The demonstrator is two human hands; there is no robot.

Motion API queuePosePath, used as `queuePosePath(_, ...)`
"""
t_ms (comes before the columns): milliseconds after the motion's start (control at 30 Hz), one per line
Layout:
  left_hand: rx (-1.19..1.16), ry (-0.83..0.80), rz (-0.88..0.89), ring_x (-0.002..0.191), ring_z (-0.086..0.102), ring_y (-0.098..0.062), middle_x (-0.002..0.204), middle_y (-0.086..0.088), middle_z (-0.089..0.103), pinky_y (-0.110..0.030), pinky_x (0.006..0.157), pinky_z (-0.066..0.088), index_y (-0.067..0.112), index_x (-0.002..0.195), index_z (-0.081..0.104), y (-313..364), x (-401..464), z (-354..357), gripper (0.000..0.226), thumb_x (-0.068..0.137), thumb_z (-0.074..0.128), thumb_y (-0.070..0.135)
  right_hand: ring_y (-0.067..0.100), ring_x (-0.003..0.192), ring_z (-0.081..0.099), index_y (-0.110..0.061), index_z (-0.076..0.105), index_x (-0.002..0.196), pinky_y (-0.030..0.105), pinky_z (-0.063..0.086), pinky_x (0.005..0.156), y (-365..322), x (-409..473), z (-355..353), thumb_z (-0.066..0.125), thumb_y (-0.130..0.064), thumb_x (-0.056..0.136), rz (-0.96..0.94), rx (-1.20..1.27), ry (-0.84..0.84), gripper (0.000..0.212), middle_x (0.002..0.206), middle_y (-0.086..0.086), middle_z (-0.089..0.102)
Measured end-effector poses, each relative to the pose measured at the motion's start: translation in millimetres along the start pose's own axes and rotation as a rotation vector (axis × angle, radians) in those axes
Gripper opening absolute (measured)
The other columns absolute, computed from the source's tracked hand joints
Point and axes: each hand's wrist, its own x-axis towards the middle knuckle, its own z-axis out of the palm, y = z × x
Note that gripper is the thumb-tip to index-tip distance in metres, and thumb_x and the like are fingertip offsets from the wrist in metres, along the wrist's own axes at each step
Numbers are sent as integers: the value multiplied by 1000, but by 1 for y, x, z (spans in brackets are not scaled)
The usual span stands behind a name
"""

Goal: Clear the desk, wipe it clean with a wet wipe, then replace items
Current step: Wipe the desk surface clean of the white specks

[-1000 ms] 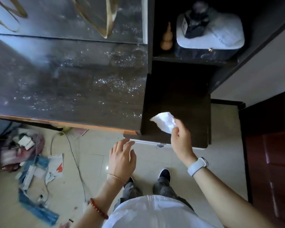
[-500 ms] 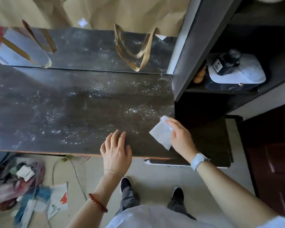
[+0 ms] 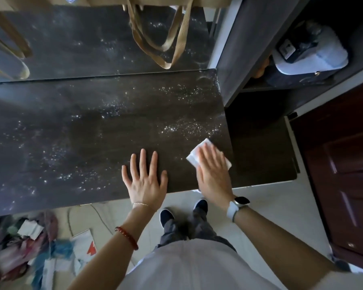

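Desk fills the upper and middle part of the head view, a dark wood-grain top speckled with pale dust or droplets, its near edge running just above the person's feet.

On the near right part of the top lies the wipe, white and folded, close to the right edge. The right hand is pressed flat on it, fingers together and stretched forward, covering most of it, so only the left corner and a bit at the right show. It is not pinched; the palm holds it down. A watch with a pale band sits on that wrist.

The left hand rests flat on the bare top just beside, fingers spread and holding nothing. A thin chain crosses its wrist, and a red bead bracelet sits further up the forearm.

Behind the top stands a mirror, and tan bag straps hang in front of it. To the right is a dark shelf unit with a white and black object in a compartment; what it is cannot be told.

On the floor at lower left lies a blurred pile of papers and coloured things. A dark red door is at far right.
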Motion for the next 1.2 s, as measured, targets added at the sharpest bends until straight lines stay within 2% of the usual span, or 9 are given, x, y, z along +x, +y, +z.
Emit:
queuePosePath(133,0,42,24,136,22,-32,147,-8,33,-50,109,5,25,137,35,-5,-6,-2,56,87,25,46,23,139,20,-15,28,141,39,7,114,12,-18,-4,16,-30,97,-381,-77,-131,48,150,2,22)
queuePosePath(233,22,37,11,137,22,-31,147,-8,33,-51,110,7,26,137,34,-5,-6,-3,55,87,25,47,34,137,27,-9,33,140,47,19,113,47,46,-19,24,-28,93,-230,-95,-89,51,148,14,29)
queuePosePath(367,28,37,-8,136,22,-31,146,-7,35,-50,109,7,26,136,36,-3,-6,-3,55,86,26,47,38,137,23,-2,31,139,52,19,110,37,85,-22,22,-31,91,20,-80,-18,57,148,21,28)
queuePosePath(433,25,47,-16,134,23,-30,144,-8,38,-51,109,9,25,134,39,-1,-5,-3,55,85,28,46,33,136,28,-5,35,138,54,24,108,14,48,-16,27,-35,89,-157,-116,-55,58,147,16,33)
queuePosePath(533,-27,87,-32,129,26,-31,137,-11,45,-58,105,19,21,126,47,3,0,-6,50,82,32,42,28,139,23,-9,29,141,44,12,114,18,13,-14,29,-37,92,-486,-128,-190,56,150,10,26)
queuePosePath(633,-73,148,-76,125,30,-32,131,-14,48,-60,103,21,15,118,52,8,10,-13,48,81,33,39,34,137,26,-2,29,140,42,6,114,35,74,-24,15,-44,93,-289,-171,-102,64,148,18,27)
queuePosePath(767,-109,181,-93,131,27,-35,137,-14,42,-58,105,16,12,123,49,21,34,-24,54,81,30,40,36,141,6,11,13,139,42,-8,114,20,122,-30,4,-50,87,-6,-178,-142,80,149,30,11)
queuePosePath(967,-81,22,-125,141,-4,-27,155,-5,6,-52,111,-2,23,144,16,23,70,-26,66,83,24,45,40,133,30,13,34,132,47,15,109,2,37,-30,22,-50,91,-193,-146,-148,75,139,34,33)
queuePosePath(1200,-27,22,-129,140,10,-28,152,-4,21,-51,109,7,27,140,28,17,73,-26,74,74,14,56,50,122,42,19,43,122,57,37,101,20,130,-25,30,-39,87,18,-99,-39,69,127,40,43)
